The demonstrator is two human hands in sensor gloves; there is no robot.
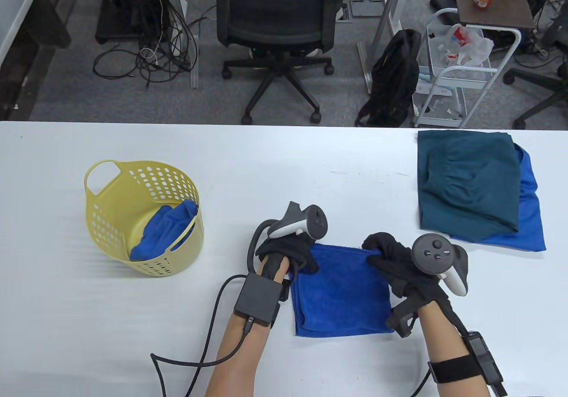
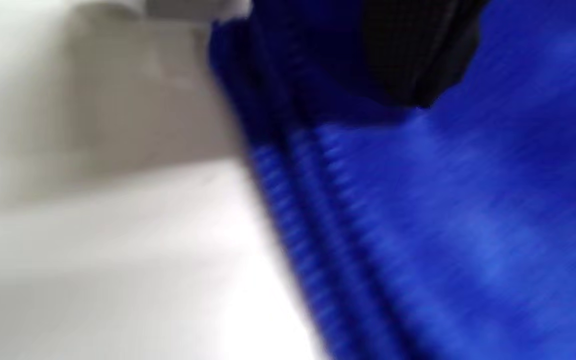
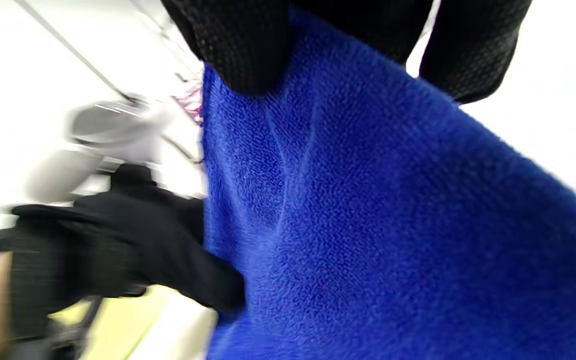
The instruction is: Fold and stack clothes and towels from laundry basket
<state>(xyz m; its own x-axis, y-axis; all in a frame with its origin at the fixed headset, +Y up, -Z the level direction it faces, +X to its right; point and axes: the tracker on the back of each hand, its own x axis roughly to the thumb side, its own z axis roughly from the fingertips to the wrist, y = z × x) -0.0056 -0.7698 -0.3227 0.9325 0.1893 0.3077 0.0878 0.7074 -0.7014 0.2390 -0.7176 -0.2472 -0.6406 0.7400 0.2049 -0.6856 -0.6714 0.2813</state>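
Now gripping the folded blue towel (image 1: 341,295) at both far corners: left hand (image 1: 288,250) pinching the far-left corner, right hand (image 1: 392,259) pinching the far-right one, fingers (image 3: 240,45) closed on the cloth. Lying near-centre on the white table (image 1: 266,170). Left: yellow laundry basket (image 1: 111,219) holding more blue cloth (image 1: 164,232). Far right: teal garment (image 1: 468,184) stacked on a blue one (image 1: 530,219).

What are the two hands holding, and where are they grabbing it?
Both hold the folded, fuzzy blue towel on the white table: the left hand grips its far left corner, the right hand its far right corner.
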